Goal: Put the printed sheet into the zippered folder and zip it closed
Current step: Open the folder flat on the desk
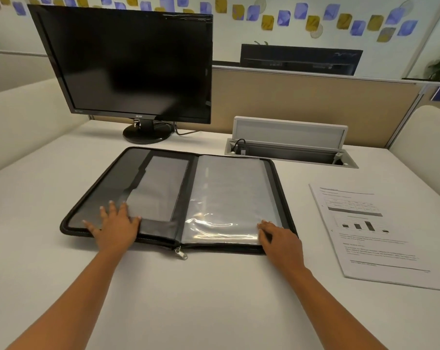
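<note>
A black zippered folder [161,188] lies open flat on the white desk, with dark pockets on its left half and clear plastic sleeves [226,195] on its right half. Its metal zipper pull [181,253] hangs at the near edge by the spine. My left hand [115,223] rests flat, fingers spread, on the folder's near left corner. My right hand [279,238] touches the near right corner of the sleeves, fingers bent on their edge. The printed sheet [373,233], with a table and a bar chart, lies on the desk to the right of the folder, apart from both hands.
A black monitor [130,64] on a round stand stands behind the folder at the left. An open cable box [289,145] with a raised lid is set into the desk at the back right. A partition wall [314,102] closes off the far edge.
</note>
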### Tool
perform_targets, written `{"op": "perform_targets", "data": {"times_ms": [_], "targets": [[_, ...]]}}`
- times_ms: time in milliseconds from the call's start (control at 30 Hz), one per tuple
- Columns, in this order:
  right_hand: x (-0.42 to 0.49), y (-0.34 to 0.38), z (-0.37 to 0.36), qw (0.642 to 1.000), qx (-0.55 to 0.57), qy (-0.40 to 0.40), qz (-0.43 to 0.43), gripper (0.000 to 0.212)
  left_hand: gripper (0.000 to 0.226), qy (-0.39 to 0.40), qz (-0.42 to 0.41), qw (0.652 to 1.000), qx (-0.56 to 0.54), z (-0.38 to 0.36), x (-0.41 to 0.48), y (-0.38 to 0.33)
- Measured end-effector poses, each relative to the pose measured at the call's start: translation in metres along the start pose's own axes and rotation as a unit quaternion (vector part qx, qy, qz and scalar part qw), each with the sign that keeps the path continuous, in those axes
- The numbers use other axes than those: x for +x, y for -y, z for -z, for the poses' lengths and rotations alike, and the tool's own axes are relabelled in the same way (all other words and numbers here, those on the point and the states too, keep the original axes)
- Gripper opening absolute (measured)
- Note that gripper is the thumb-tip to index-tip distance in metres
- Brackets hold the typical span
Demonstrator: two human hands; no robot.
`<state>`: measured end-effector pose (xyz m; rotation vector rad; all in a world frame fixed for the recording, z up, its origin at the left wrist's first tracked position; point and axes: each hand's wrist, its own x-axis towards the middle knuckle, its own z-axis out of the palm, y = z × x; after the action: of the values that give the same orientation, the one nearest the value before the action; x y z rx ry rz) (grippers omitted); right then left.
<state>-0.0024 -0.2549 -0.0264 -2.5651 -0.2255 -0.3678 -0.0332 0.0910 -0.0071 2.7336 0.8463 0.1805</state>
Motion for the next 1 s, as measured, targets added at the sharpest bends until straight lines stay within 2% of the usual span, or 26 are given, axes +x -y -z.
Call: {"op": "perform_targets", "data": {"times_ms": [167,300,400,700,833,933,1000], "targets": [[-0.008,-0.012,0.013,0.997,-0.059,-0.05,-0.001,0.022,0.06,0.054,-0.048,0.997,0.032,-0.011,-0.01,-0.017],[-0.016,-0.023,0.025,0.993,-0.072,-0.089,-0.019,0.024,0.056,0.066,-0.055,0.996,-0.005,-0.015,-0.022,-0.035],[-0.02,-0.032,0.033,0.992,-0.073,-0.099,-0.031,0.028,0.05,0.064,-0.07,0.995,-0.023,-0.017,-0.03,-0.05],[-0.028,-0.044,0.046,0.992,-0.048,-0.101,-0.059,0.033,0.056,0.084,-0.149,0.984,-0.041,-0.017,-0.044,-0.098],[-0.019,-0.051,0.055,0.99,0.05,-0.087,-0.098,0.034,0.054,0.119,-0.216,0.961,-0.127,-0.016,-0.058,-0.137],[-0.008,-0.067,0.065,0.98,0.082,-0.113,-0.142,0.037,0.051,0.168,-0.267,0.931,-0.183,-0.018,-0.074,-0.174],[-0.001,-0.081,0.074,0.972,0.094,-0.131,-0.17,0.029,0.048,0.202,-0.303,0.911,-0.191,-0.024,-0.087,-0.201]]}}
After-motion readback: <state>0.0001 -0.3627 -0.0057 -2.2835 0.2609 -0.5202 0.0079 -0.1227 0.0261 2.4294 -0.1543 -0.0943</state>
